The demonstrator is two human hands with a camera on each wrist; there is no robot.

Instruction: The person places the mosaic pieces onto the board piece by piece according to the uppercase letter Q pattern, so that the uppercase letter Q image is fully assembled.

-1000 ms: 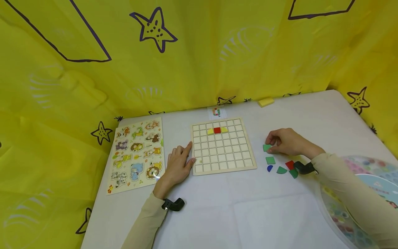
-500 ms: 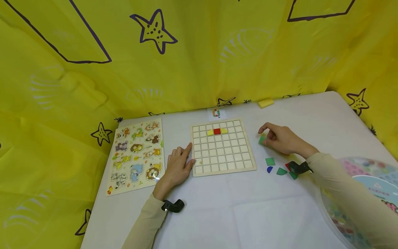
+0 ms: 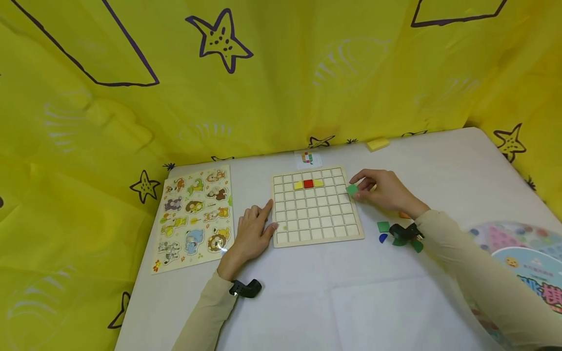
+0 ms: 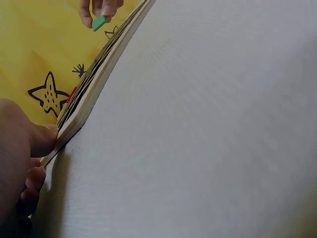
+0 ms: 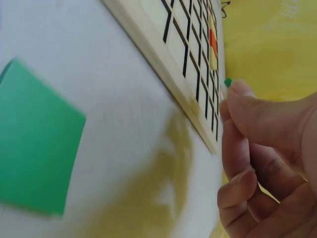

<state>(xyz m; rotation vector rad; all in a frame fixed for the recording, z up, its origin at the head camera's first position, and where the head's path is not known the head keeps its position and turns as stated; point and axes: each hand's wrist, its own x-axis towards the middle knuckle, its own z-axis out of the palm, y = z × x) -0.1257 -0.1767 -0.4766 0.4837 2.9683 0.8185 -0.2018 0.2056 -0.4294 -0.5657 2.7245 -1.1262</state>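
A wooden grid board [image 3: 318,209] lies on the table, with a red square tile [image 3: 309,184] between two yellow pieces [image 3: 298,185] in its upper rows. My left hand [image 3: 252,234] touches the board's left edge with thumb and index finger. Over the board's right edge, my right hand [image 3: 381,189] pinches a green square tile [image 3: 352,189] between thumb and fingers; the left wrist view shows this tile [image 4: 99,23] held above the board. Another green square [image 3: 383,226] lies right of the board near a blue piece [image 3: 383,238] and green pieces [image 3: 418,245], partly hidden by the right wrist.
A small pattern card [image 3: 308,158] lies behind the board. To the left is an animal puzzle board [image 3: 193,219]. A yellow block [image 3: 377,144] sits at the back edge, and a round clear container [image 3: 527,243] stands at the right under the right forearm.
My right hand has lifted the green square tile from the table and carried it left to the board's right edge. My left hand has stayed at the board's left edge.
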